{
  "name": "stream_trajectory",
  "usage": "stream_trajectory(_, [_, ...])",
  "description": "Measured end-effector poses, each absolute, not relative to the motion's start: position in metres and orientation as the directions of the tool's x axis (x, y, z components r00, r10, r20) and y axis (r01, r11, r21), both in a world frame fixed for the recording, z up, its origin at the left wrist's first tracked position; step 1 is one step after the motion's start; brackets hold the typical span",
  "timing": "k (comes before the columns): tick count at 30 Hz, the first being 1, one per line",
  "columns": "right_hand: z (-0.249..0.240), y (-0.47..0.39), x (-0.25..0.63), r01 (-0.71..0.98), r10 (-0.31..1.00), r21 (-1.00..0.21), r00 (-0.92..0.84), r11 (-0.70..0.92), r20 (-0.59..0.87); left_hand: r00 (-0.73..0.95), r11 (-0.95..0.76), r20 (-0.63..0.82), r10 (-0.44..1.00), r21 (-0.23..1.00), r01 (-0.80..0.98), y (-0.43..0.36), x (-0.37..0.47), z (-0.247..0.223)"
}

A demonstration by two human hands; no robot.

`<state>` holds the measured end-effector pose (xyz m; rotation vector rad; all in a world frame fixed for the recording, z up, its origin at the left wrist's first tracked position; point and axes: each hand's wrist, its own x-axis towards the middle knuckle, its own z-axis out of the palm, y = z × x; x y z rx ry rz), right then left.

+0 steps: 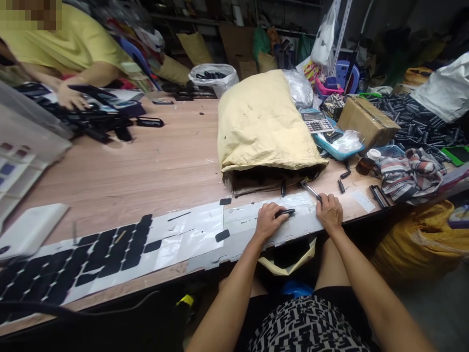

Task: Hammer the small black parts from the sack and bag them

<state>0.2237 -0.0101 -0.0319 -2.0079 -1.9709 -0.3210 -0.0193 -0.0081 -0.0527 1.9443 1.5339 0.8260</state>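
My left hand (pixel 270 222) is closed around a small dark piece, a black oblong part (pixel 287 212), just above the white sheet along the table's front edge. In my right hand (pixel 330 211) is a slim tool with a silvery shaft (pixel 310 189), its far end pointing up and left at the bag's mouth. I cannot tell the tool's exact kind. Right behind both hands lies a large yellowish paper sack (pixel 264 122), its dark opening facing me. A small black part (pixel 283 188) rests by that opening.
Flat black pads (pixel 106 249) lie in rows on white sheets at left. A calculator (pixel 315 122), a cardboard box (pixel 367 121), a dark bottle (pixel 366 164) and a striped cloth (pixel 412 173) crowd the right. Across the table, another person's hand (pixel 71 94) touches black parts.
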Motion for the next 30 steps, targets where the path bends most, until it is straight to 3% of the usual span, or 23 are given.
stream_trajectory(8, [-0.032, -0.01, 0.224, 0.998, 0.932, -0.067, 0.033, -0.01, 0.361, 0.326, -0.446, 0.31, 0.893, 0.706, 0.55, -0.078, -0.016, -0.037])
stream_trajectory(15, [-0.031, -0.011, 0.222, 0.998, 0.936, -0.063, 0.041, -0.02, 0.35, 0.38, -0.489, 0.309, 0.872, 0.599, 0.634, -0.127, -0.001, -0.038])
stream_trajectory(19, [-0.033, -0.01, 0.223, 0.998, 0.935, -0.058, 0.04, -0.02, 0.353, 0.183, -0.355, 0.314, 0.932, 0.677, 0.645, -0.079, 0.002, -0.027])
stream_trajectory(24, [-0.036, -0.01, 0.223, 0.998, 0.933, -0.064, 0.037, -0.015, 0.358, -0.207, 0.063, 0.141, 0.968, 0.662, 0.747, 0.018, 0.014, -0.021])
stream_trajectory(27, [-0.036, -0.011, 0.223, 0.997, 0.934, -0.07, 0.042, -0.018, 0.355, -0.239, 0.172, 0.045, 0.97, 0.568, 0.805, 0.053, 0.019, -0.025])
stream_trajectory(30, [-0.035, -0.012, 0.223, 0.997, 0.936, -0.07, 0.047, -0.024, 0.348, -0.183, 0.135, 0.034, 0.983, 0.544, 0.828, 0.058, 0.012, -0.029])
